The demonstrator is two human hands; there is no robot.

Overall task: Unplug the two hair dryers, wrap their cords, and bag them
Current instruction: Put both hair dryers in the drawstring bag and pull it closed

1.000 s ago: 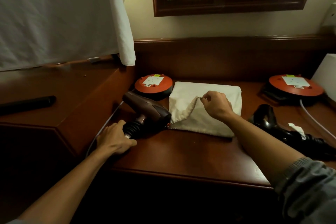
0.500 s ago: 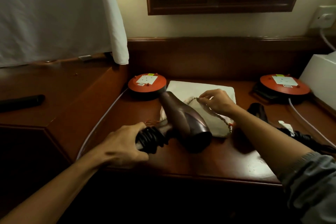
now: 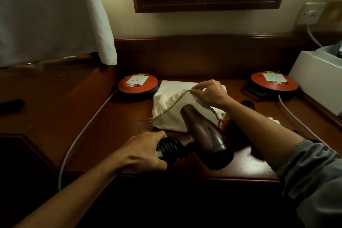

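A brown hair dryer (image 3: pixel 203 135) hangs just above the wooden desk (image 3: pixel 114 122), its nozzle pointing into the mouth of a white drawstring bag (image 3: pixel 170 98). My left hand (image 3: pixel 146 152) grips its handle, which has black cord wound round it. My right hand (image 3: pixel 209 92) pinches the bag's upper rim and holds the mouth lifted. A second, black hair dryer (image 3: pixel 249 104) lies behind my right forearm, mostly hidden.
Two orange cable reels with white sockets sit on the desk, one at the left (image 3: pixel 137 85) and one at the right (image 3: pixel 274 84), each trailing a white cable. A white box (image 3: pixel 318 76) stands far right. A white cloth (image 3: pixel 55 15) hangs upper left.
My left hand swung the brown dryer from the bag's left side to in front of it, nozzle toward the opening. My right hand raised the bag's rim higher.
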